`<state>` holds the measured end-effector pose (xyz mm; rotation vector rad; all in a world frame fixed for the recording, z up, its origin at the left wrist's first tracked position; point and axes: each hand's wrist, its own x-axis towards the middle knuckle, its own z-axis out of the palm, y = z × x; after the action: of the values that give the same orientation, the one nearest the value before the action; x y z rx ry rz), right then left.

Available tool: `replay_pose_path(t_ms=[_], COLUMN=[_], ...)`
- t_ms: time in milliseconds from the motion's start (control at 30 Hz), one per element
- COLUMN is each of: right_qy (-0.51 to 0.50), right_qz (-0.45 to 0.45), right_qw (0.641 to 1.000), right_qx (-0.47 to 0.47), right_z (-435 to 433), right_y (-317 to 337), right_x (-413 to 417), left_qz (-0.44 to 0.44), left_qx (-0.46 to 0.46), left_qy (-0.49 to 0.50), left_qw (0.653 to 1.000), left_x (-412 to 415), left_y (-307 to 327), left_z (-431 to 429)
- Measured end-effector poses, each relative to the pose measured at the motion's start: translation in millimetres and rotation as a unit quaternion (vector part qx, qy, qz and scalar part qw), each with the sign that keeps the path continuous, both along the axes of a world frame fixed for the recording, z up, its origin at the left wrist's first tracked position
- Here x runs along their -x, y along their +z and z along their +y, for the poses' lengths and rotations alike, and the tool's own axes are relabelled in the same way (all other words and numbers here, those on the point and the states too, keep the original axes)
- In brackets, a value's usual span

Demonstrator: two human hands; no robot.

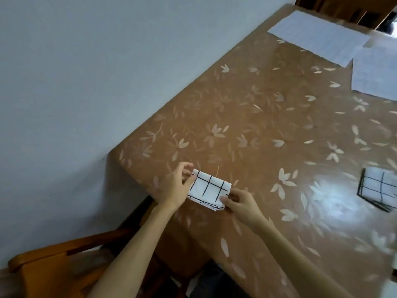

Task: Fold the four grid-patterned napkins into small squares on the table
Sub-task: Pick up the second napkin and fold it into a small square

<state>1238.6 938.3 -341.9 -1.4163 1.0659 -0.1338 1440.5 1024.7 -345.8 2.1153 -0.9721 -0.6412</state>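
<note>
A white napkin with black grid lines (209, 189), folded to a small rectangle, lies near the table's left corner. My left hand (175, 184) pinches its left end and my right hand (240, 202) pinches its right end. A second folded grid napkin (378, 188) rests on the table at the right edge of view. Two flat, unfolded napkins, one (320, 35) and another (378, 72), lie spread out at the far end of the table.
The table (268, 117) wears a glossy brown cloth with pale leaf prints and stands against a grey wall on the left. A wooden chair (64, 261) sits below the near corner. Dark wooden furniture (343, 7) stands beyond the far end.
</note>
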Motion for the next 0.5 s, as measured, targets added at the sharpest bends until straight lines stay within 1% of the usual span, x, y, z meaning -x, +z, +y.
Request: replay_pose_path(t_ms=[133, 200, 267, 333, 400, 467, 500], right_qy=[-0.048, -0.050, -0.029, 0.011, 0.074, 0.113, 0.128], right_qz=[0.045, 0.071, 0.085, 0.110, 0.166, 0.231, 0.245], right_qw=[0.997, 0.996, 0.996, 0.992, 0.975, 0.935, 0.909], right_qx=[-0.036, -0.023, 0.006, 0.054, 0.130, 0.245, 0.313], right_z=[5, 8, 10, 13, 18, 21, 21], right_y=[-24, -30, -37, -43, -46, -44, -48], right_x=[-2, -5, -9, -12, -14, -13, -11], left_qz=[-0.035, -0.057, -0.089, -0.131, -0.183, -0.190, -0.204], left_qx=[-0.028, -0.040, -0.052, -0.054, -0.069, -0.082, -0.084], left_qy=[-0.033, -0.051, -0.080, -0.114, -0.145, -0.125, -0.139], left_qw=[0.998, 0.996, 0.991, 0.983, 0.970, 0.970, 0.965], left_x=[9, 12, 14, 14, 16, 18, 20], left_y=[-24, -36, -45, -52, -57, -60, -60], left_z=[-6, -6, -6, -5, -3, -2, -1])
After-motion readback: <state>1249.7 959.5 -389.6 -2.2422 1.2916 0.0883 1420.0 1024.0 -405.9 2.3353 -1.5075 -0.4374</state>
